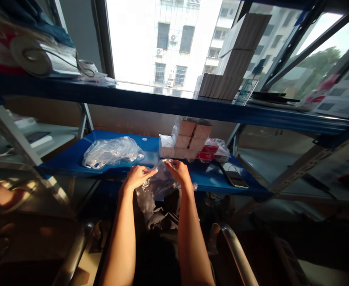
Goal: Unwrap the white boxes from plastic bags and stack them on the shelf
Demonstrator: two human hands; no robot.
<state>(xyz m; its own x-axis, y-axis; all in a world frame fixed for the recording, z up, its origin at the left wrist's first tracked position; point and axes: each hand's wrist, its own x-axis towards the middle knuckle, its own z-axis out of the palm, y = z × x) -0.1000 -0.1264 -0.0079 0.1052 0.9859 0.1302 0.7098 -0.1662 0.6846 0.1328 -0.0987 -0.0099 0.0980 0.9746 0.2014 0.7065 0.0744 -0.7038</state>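
A clear plastic bag [159, 186] hangs between my hands at the front edge of the blue shelf, its lower part drooping over my lap. My left hand [138, 176] pinches one side of its upper part. On the other side, the fingers of my right hand [178, 171] close on the bag's top edge. Just beyond my hands stands a stack of small boxes [189, 139], partly wrapped in clear film. A heap of clear plastic bags [111, 151] lies on the shelf to the left.
A phone [235, 177] lies on the right of the blue shelf [150, 139]. Red packaging [208, 151] sits beside the boxes. The upper shelf [132, 95] carries a paper roll [43, 59] and stacked boxes [234, 55]. Metal chair armrests [232, 246] flank me. Someone's foot [13, 196] shows at left.
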